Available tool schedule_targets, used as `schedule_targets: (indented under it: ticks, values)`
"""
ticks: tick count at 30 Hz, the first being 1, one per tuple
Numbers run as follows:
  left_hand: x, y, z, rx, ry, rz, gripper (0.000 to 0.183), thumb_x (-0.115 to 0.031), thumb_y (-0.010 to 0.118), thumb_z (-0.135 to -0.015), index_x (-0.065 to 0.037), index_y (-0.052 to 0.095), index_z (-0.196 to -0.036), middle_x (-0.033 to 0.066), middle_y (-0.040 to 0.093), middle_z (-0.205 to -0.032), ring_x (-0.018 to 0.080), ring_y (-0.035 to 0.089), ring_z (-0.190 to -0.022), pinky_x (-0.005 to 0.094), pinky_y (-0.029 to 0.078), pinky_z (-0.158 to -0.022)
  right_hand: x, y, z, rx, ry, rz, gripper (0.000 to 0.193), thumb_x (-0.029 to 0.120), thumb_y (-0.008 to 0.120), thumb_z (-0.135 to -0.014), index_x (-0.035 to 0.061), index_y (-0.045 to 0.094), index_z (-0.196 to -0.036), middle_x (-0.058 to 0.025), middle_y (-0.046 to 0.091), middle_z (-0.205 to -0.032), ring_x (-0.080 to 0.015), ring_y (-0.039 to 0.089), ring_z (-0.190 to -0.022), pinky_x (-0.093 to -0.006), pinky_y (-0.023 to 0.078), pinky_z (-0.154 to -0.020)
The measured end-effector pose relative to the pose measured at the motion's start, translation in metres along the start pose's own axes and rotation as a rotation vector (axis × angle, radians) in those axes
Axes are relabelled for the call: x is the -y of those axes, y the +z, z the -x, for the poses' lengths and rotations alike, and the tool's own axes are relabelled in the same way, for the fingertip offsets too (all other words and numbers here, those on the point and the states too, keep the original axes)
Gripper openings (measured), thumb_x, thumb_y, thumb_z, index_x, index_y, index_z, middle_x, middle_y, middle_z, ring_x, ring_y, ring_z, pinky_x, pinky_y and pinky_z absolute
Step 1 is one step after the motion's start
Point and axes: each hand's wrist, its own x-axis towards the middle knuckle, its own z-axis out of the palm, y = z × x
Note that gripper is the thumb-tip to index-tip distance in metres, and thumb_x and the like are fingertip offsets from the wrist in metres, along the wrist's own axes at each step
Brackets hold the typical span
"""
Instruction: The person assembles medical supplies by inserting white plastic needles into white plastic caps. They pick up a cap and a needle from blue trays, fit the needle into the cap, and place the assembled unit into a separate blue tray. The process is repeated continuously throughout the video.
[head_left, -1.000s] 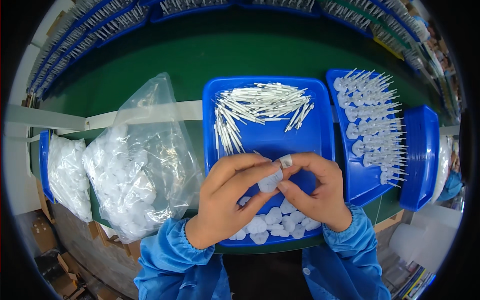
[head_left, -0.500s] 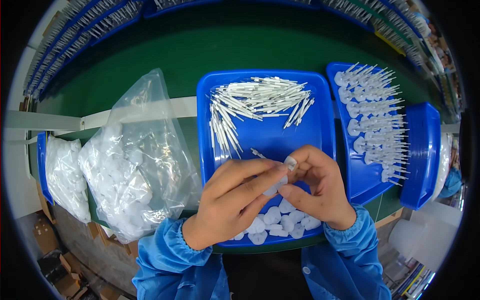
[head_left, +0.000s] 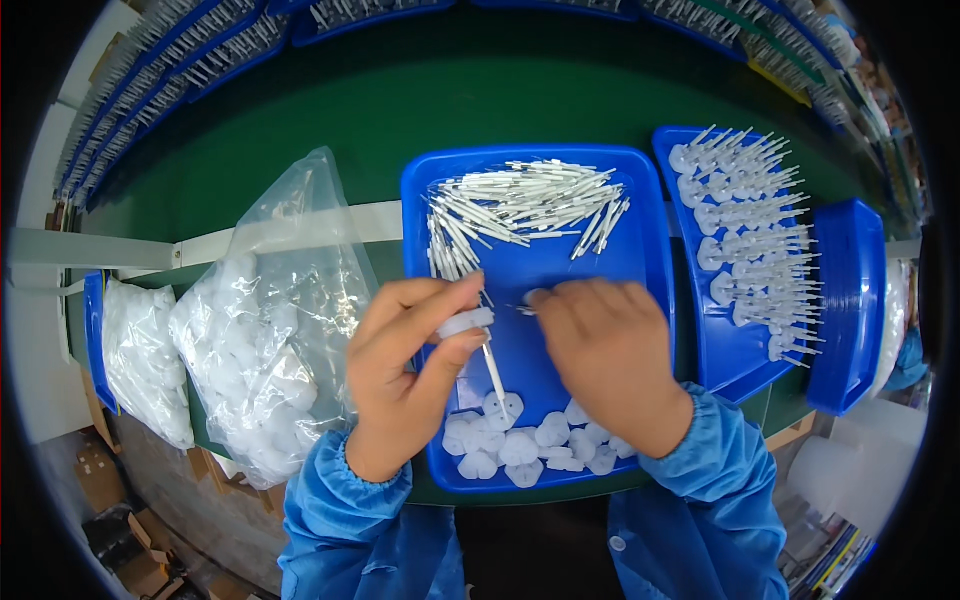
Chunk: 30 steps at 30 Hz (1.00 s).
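Observation:
Over the left part of the blue tray (head_left: pixel 664 250), my left hand (head_left: pixel 390 370) pinches a lobed white plastic disc (head_left: pixel 466 322) between thumb and fingers. A slim white rod (head_left: pixel 495 372) slants down from the disc toward the loose pieces below. My right hand (head_left: pixel 612 350) reaches down over the tray's middle, its fingertips beside a thin metal-tipped pin (head_left: pixel 524 310). Its fingers are bent and partly hidden, so a grip cannot be made out. Many white rods (head_left: pixel 530 200) lie across the tray's far part. White lobed discs (head_left: pixel 520 448) are heaped along its near edge.
A clear plastic bag (head_left: pixel 250 360) of white discs stands left of the tray, beside another filled bag (head_left: pixel 145 360). On the right, a blue tray (head_left: pixel 715 360) carries rows of discs with rods, next to stacked blue trays (head_left: pixel 845 310). More filled trays (head_left: pixel 220 45) line the far edge.
My hands have parted from their shared hold. The left has moved left with the disc, now showing a rod below it; the right has turned down toward the tray floor.

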Motion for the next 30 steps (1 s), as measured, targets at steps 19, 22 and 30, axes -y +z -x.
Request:
schedule_targets:
  ticks: [19, 22, 30]
  values:
    - [-0.011, 0.018, 0.001, 0.068, -0.144, 0.098, 0.051, 0.013, 0.076, -0.093, -0.005, 0.077, -0.141, 0.0126, 0.07, -0.118, 0.0199, 0.075, -0.105, 0.0287, 0.068, -0.084, -0.003, -0.016, 0.019, -0.131, 0.174, -0.604, 0.024, 0.004, 0.091, -0.086, 0.0039, 0.08, -0.108, -0.0076, 0.076, -0.073, -0.0186, 0.072, -0.057, -0.0284, 0.054, -0.052]
    - [-0.012, 0.016, 0.0, 0.063, -0.145, 0.065, 0.05, 0.014, 0.075, -0.094, -0.005, 0.077, -0.141, 0.0126, 0.069, -0.119, 0.02, 0.075, -0.107, 0.0288, 0.069, -0.085, -0.003, -0.019, 0.018, -0.104, 0.179, -0.622, 0.024, 0.005, 0.091, -0.087, 0.0033, 0.082, -0.109, -0.0091, 0.078, -0.076, -0.0187, 0.073, -0.059, -0.0281, 0.054, -0.053]
    - [-0.01, 0.014, -0.001, 0.078, -0.1, 0.046, 0.047, 0.013, 0.076, -0.094, -0.004, 0.078, -0.138, 0.0125, 0.071, -0.119, 0.0204, 0.075, -0.104, 0.0294, 0.069, -0.084, -0.002, -0.019, 0.019, -0.065, 0.277, -0.763, 0.02, 0.005, 0.088, -0.093, -0.0004, 0.083, -0.112, -0.0101, 0.078, -0.076, -0.0137, 0.073, -0.059, -0.0265, 0.053, -0.055]
